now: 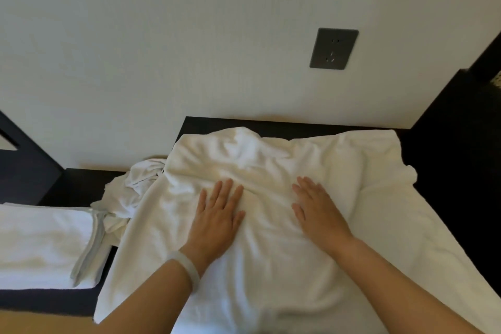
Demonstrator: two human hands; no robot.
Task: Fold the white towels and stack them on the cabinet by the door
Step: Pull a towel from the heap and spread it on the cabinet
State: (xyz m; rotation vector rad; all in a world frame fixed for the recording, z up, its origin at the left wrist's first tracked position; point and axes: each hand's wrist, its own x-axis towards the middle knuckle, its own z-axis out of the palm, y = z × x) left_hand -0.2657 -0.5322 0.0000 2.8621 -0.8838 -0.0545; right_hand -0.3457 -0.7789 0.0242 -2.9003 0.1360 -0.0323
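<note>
Nearest the camera, a pale bangle point(185, 266) sits on the left wrist. Just beyond it, the left hand point(219, 210) and the right hand point(317, 210) lie palm-down, a little apart, on the large white towel point(271, 276). The fingers of both are straight and spread, pressing flat and grasping nothing. The towel is spread over the dark cabinet top point(271, 123), rumpled at its far edge. Judged by its creases it is soft, limp and light, with no stiffness to hold a fold. It is best pinched at two corners or along one hem, then smoothed flat after each fold. To the left, a folded towel point(40, 241) rests on the same surface. Farther back, a crumpled towel point(130, 187) lies unfolded. On the far wall is a grey socket point(334, 48).
</note>
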